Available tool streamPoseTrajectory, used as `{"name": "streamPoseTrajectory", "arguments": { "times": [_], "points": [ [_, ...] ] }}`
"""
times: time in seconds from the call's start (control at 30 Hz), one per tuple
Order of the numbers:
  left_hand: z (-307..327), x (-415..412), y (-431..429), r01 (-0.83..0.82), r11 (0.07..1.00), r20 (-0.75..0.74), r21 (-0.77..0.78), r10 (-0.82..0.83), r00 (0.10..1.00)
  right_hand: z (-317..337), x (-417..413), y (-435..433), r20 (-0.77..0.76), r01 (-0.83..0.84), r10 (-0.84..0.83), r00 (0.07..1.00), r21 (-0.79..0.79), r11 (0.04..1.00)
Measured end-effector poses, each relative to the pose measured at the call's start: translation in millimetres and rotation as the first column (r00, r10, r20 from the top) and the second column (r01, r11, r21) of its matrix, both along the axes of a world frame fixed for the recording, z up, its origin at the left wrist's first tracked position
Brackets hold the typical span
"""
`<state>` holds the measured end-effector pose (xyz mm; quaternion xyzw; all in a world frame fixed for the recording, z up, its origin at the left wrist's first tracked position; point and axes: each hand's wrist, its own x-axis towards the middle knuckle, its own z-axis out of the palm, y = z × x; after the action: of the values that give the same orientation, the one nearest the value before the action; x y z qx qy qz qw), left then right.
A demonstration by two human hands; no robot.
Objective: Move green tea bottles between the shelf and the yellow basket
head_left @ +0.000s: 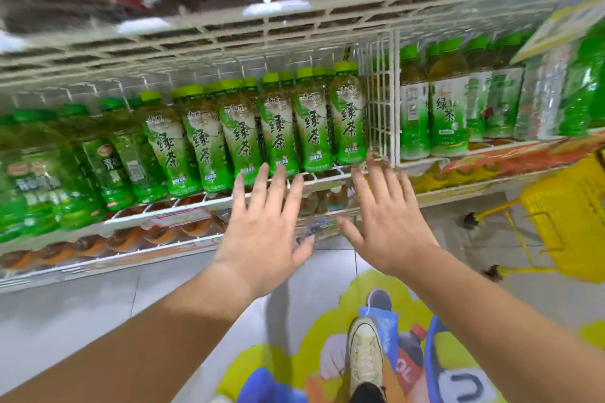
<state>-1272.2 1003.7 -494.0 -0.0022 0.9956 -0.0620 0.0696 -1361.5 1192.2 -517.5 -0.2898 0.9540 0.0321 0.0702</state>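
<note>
A row of green tea bottles [278, 131] with green caps and green-and-white labels stands upright on the white wire shelf [183, 203]. My left hand [265, 226] is spread open just below the shelf's front rail, fingertips near the bottoms of the middle bottles, holding nothing. My right hand [386, 219] is also open, fingers apart, its tips close to the base of the rightmost bottle [348, 121]. The yellow basket [569, 219] stands on a yellow wheeled frame on the floor at the right.
A white wire divider [381, 98] separates this row from more green bottles [448, 114] to the right. Darker green bottles [108, 167] fill the left. Orange packs sit on the shelf above. A lower shelf holds brownish drinks. My shoe [365, 357] stands on a colourful floor sticker.
</note>
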Motion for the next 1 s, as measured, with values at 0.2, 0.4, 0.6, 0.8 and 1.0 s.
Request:
{"name": "streamPoseTrajectory", "arguments": {
  "times": [0.2, 0.4, 0.6, 0.8, 1.0],
  "points": [
    [76.9, 47.8, 9.2, 0.079, 0.997, 0.017, 0.011, -0.079, 0.997, 72.2, 80.4, 9.5, 0.018, 0.149, -0.148, 0.989, -0.082, 0.985],
    [181.7, 93.7, 30.0, 0.29, 0.956, -0.035, 0.048, -0.289, 0.957, 180.5, 156.5, 44.1, 0.018, 0.274, -0.274, 0.961, -0.124, 0.954],
    [271.0, 119.4, 70.5, 0.363, 0.93, -0.064, 0.059, -0.359, 0.931, 273.3, 210.9, 93.1, -0.004, 0.389, -0.395, 0.918, -0.171, 0.905],
    [334.2, 114.4, 146.6, 0.489, 0.869, -0.096, 0.073, -0.482, 0.871, 344.5, 229.7, 153.0, -0.048, 0.445, -0.465, 0.884, -0.215, 0.869],
    [369.2, 76.8, 230.4, 0.6, 0.8, -0.164, 0.025, -0.588, 0.792, 383.8, 213.6, 244.6, -0.104, 0.508, -0.548, 0.83, -0.265, 0.82]
  ]
}}
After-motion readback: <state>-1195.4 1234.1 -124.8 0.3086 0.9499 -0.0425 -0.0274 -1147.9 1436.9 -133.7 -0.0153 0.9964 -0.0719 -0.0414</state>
